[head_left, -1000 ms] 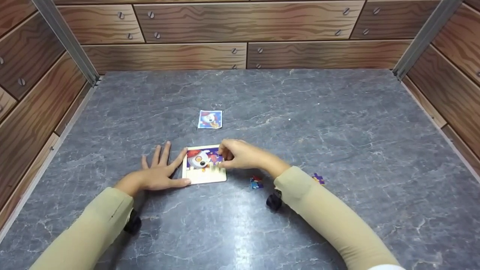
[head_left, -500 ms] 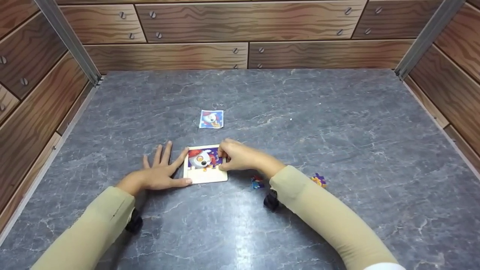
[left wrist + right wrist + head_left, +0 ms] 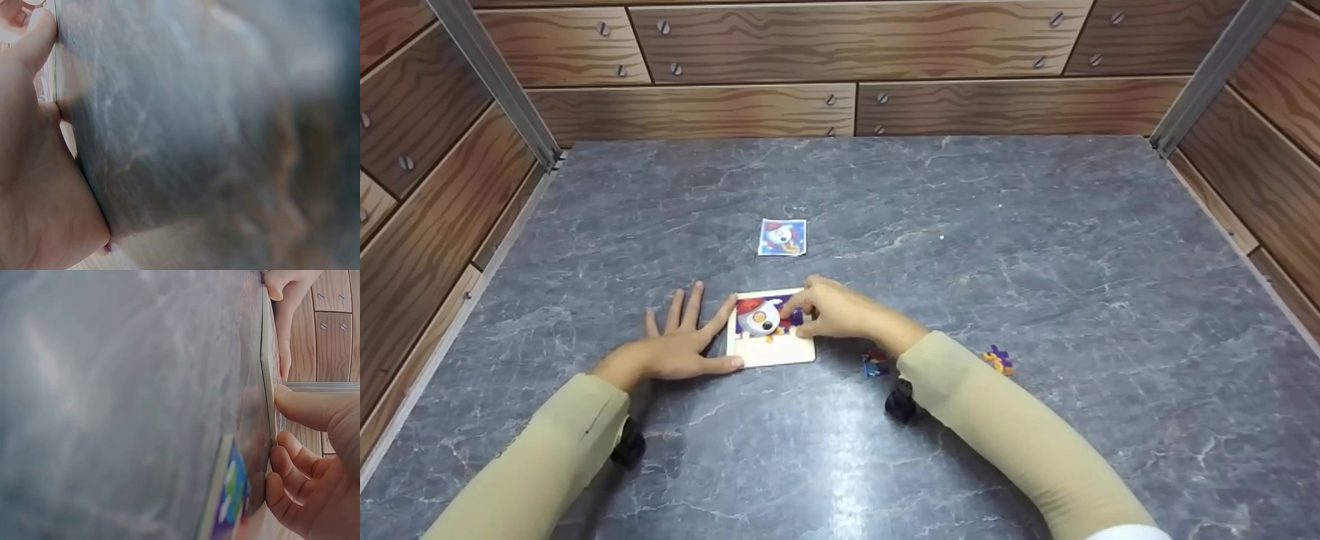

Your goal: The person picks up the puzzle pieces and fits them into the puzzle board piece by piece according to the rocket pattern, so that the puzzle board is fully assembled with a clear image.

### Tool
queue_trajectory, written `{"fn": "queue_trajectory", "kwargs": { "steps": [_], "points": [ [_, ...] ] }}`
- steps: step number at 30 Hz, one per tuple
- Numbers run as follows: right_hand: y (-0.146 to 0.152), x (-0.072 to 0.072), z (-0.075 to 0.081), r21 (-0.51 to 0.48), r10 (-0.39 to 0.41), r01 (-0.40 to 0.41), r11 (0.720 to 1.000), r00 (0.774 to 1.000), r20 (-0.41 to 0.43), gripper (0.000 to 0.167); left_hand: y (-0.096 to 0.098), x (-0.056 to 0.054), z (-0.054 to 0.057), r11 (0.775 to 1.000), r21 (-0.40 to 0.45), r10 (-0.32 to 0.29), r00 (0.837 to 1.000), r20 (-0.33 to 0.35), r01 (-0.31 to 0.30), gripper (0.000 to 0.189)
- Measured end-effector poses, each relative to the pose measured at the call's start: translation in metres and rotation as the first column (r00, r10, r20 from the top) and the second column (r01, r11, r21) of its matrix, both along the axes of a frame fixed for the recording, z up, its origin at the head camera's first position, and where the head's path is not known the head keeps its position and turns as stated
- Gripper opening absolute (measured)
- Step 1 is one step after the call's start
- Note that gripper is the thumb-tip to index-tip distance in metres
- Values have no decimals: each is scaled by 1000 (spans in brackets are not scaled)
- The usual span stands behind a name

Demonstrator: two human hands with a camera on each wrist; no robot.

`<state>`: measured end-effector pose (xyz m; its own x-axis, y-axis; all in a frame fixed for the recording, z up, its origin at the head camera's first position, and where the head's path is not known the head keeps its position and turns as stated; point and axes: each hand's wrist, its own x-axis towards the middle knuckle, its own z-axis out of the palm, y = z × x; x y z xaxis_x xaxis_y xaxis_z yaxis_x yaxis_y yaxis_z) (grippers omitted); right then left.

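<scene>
A small jigsaw puzzle tray (image 3: pixel 772 352) with a pale frame lies left of the middle of the table; its upper part shows a white, red and purple picture, its lower part is bare. My left hand (image 3: pixel 682 355) lies spread at the tray's left side, forefinger and thumb against that edge. At the right side, my right hand (image 3: pixel 844 311) reaches its forefinger onto the picture, with the thumb on the right edge. The right wrist view shows the right thumb (image 3: pixel 304 408) at the tray's rim and the other fingers bent beside it. The hand hides the picture's right part.
A red and blue puzzle piece (image 3: pixel 874 364) lies by the right wrist, and a purple and yellow piece (image 3: pixel 998 360) lies farther right, by the sleeve. A picture card (image 3: pixel 782 237) rests beyond the tray. Wood-patterned walls (image 3: pixel 840 41) enclose the grey table.
My right forefinger has stretched out leftward over the picture, where before it was bent near the thumb at the right edge. The left hand keeps its place on the tray.
</scene>
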<state>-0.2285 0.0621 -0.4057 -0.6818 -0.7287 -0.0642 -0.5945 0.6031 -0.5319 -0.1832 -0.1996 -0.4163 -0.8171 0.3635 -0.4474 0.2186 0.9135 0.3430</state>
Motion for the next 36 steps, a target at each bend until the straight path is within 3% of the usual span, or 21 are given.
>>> {"fn": "queue_trajectory", "kwargs": {
  "steps": [9, 16, 24, 36],
  "points": [
    [3, -2, 2, -3, 13, -13, 1000, 1000, -8, 31, 1, 0, 0, 1000, -2, -3, 1000, -1, 3, 98],
    [16, -3, 7, -90, 12, -9, 996, 999, 41, 28, 1, -1, 2, 1000, 3, -4, 1000, -6, 4, 98],
    [32, 0, 10, -125, -14, 28, 992, 994, 110, 31, -1, 1, -1, 1000, 0, 12, 1000, -6, -12, 100],
    [71, 7, 12, -147, -64, 76, 986, 994, 87, 32, -1, 0, -1, 1000, 5, 2, 1000, -12, -2, 99]
  ]
}}
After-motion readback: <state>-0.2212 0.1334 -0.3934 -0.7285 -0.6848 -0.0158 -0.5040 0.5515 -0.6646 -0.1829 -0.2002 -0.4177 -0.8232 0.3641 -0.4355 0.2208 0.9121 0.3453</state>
